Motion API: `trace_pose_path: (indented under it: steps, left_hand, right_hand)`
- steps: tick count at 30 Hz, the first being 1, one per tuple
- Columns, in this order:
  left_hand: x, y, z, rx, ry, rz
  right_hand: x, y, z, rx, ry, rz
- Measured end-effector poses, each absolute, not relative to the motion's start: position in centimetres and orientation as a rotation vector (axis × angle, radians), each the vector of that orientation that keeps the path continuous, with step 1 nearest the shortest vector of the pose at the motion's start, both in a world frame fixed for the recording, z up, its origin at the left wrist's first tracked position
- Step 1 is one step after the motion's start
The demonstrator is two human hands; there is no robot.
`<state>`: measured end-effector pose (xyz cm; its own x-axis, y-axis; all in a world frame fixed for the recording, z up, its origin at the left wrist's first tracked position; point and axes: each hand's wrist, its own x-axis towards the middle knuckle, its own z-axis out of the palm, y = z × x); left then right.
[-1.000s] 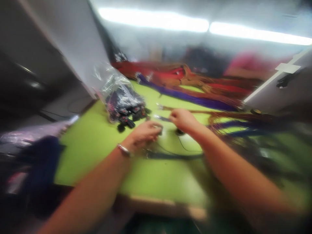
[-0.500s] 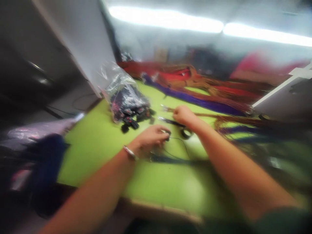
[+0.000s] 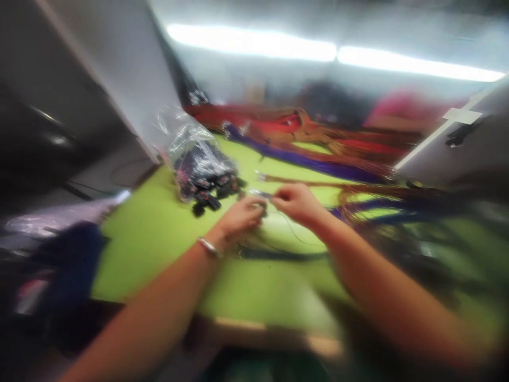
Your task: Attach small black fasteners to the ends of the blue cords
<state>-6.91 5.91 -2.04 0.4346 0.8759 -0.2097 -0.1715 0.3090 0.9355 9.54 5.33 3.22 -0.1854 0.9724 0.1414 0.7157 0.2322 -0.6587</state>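
My left hand [image 3: 243, 215], a bracelet at its wrist, is closed round a small black connector [image 3: 264, 209], partly covered by the fingers. A thin dark wire [image 3: 296, 233] runs off to the right from it. Just beside it, my right hand [image 3: 296, 202] is closed in a pinch on dark wires, whose pale metal-tipped ends [image 3: 259, 193] point left past the fingertips. Motion blur hides how many wires are pinched. Below the hands, a bundle of dark blue wires [image 3: 284, 255] lies flat on the green tabletop [image 3: 159, 254].
A clear plastic bag [image 3: 196, 159] spills several black connectors [image 3: 209, 199] at the left. Brown wires [image 3: 306, 182] lie behind my right hand. Farther back are a purple wire bundle [image 3: 310, 162] and red and orange wires [image 3: 286, 124]. A white panel [image 3: 115, 69] rises at the left.
My right hand has moved left and slightly down, closing on the dark wires near their tips, close to my left hand. The black tape roll is now hidden. The view has shifted slightly.
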Motion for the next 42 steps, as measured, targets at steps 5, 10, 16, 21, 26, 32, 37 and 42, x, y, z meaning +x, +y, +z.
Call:
trace_pose_path:
  steps: [5, 10, 16, 21, 26, 32, 37, 42]
  left_hand:
    - [-6.5, 5.5, -2.3, 0.93, 0.796, 0.787]
    - [-6.2, 5.1, -2.3, 0.96, 0.761, 0.758]
    - [-6.0, 4.7, -2.0, 0.996, 0.813, 0.731]
    - [-6.1, 4.8, -2.1, 1.01, 0.814, 0.7]
    - [-6.2, 4.8, -2.3, 1.079, 0.869, 0.697]
    - [-6.0, 4.7, -2.1, 1.216, 0.891, 0.724]
    - [-5.8, 4.3, -2.2, 1.217, 0.833, 0.755]
    - [-5.8, 4.3, -2.4, 1.115, 0.799, 0.722]
  right_hand:
    - [11.5, 3.2, 1.7, -1.667, -1.873, 0.63]
    - [11.8, 2.3, 0.3, -1.602, -1.848, 0.709]
    - [11.8, 2.7, -0.3, -1.54, -1.89, 0.814]
    - [12.2, 2.7, -0.1, -1.573, -1.884, 0.822]
    - [12.1, 2.4, 0.1, -1.586, -1.973, 0.725]
    - [11.4, 1.4, 0.2, -1.645, -2.114, 0.376]
    - [11.4, 1.4, 0.1, -1.527, -1.962, 0.698]
    - [11.5, 1.3, 0.7, -1.619, -1.562, 1.167]
